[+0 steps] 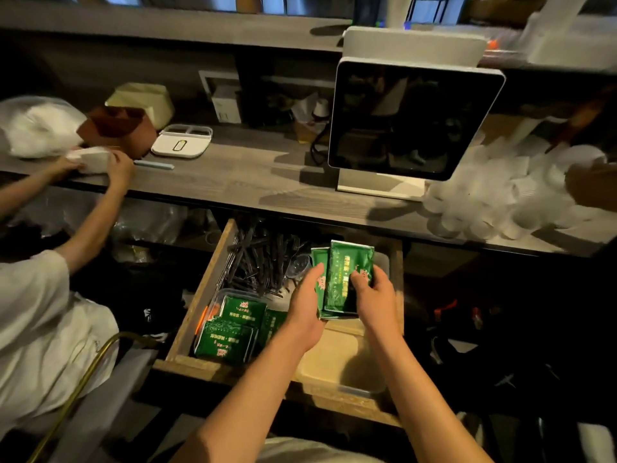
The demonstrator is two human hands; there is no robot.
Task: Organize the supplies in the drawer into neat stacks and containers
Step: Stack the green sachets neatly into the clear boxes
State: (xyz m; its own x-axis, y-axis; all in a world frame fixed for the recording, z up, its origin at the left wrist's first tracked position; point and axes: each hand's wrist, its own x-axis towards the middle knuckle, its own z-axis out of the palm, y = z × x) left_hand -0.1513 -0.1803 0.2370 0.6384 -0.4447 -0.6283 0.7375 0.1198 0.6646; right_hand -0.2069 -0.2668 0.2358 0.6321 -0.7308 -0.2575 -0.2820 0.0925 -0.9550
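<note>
Head view: an open wooden drawer (213, 272) sits under a dark wood-grain table (253, 175). Above the drawer the person holds a small stack of green packets (344, 275) with both hands. The left hand (305, 310) cups the stack from below and on its left edge, fingers curled up along the side. The right hand (375, 295) grips the stack's right edge, thumb laid across the front packet and fingers behind. The stack stands nearly upright, at least 2 packets showing, the front one offset a little to the right of the one behind.

In the drawer's near-left corner a clear tub (222, 297) holds more green packets (230, 332), lying flat and overlapping. Behind the tub, at the far left of the drawer, lies a loose heap of black cutlery (257, 262). A clear cup (298, 265) lies just beside the heap. The drawer's near-right part holds a tan tray (337, 359), partly under the forearms.

On the table stands a dark screen (414, 118) on a white stand, with a pile of white lids (494, 195) to its right. Toward the left are a white divided tray (183, 142), a brown box (117, 128) and a pale pen (155, 164).

At the left edge a second person in a white shirt (40, 322) has both hands on a white object (91, 158) on the table; what it is cannot be told.
</note>
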